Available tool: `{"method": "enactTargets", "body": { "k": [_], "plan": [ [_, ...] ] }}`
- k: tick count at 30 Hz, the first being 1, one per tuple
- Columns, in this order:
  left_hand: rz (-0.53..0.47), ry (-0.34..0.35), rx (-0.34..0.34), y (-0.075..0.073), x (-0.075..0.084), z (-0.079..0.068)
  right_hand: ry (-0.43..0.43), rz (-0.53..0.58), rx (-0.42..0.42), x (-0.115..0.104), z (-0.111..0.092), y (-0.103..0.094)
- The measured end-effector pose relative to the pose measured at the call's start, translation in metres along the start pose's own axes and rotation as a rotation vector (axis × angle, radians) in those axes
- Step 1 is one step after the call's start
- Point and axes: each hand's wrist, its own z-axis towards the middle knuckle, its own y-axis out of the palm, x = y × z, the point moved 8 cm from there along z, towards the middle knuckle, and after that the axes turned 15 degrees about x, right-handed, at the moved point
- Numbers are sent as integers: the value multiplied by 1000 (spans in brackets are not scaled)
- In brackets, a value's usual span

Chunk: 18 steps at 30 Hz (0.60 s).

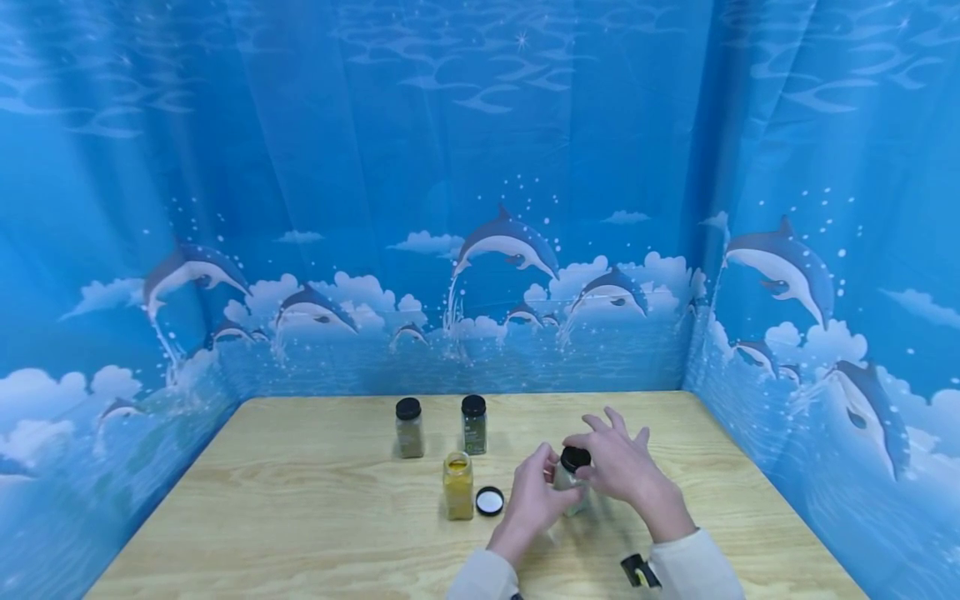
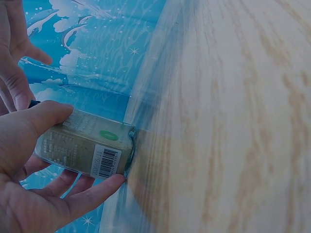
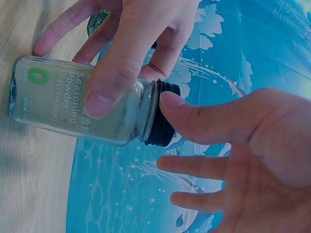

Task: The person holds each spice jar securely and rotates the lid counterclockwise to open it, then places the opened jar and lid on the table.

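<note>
A clear glass seasoning jar [image 3: 53,97] with pale powder stands on the table, tilted little if at all. My left hand [image 1: 534,500] grips its body, thumb on one side and fingers on the other; the left wrist view shows a barcode label [image 2: 106,161] on it. My right hand [image 1: 626,468] pinches the black lid [image 3: 163,116] on its top, with thumb and index finger at the rim and the other fingers spread away. To the left stands an uncapped jar of yellow powder [image 1: 458,493], beside a black lid lying white inside up [image 1: 490,501].
Farther back are two capped spice jars, one brownish [image 1: 409,433] and one dark green [image 1: 474,429]. A small black object [image 1: 640,572] shows by my right cuff. Blue dolphin-print curtains [image 1: 465,358] border the wooden table [image 1: 300,517].
</note>
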Motion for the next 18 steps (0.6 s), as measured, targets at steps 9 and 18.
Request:
{"method": "enactTargets", "body": {
  "k": [9,18],
  "plan": [
    [3,-10,-12,2,0,1,-3,31,-31,-1,-1,0],
    [8,-14,-10,1,-2,1,-22,39,-33,0,-1,0]
  ]
}}
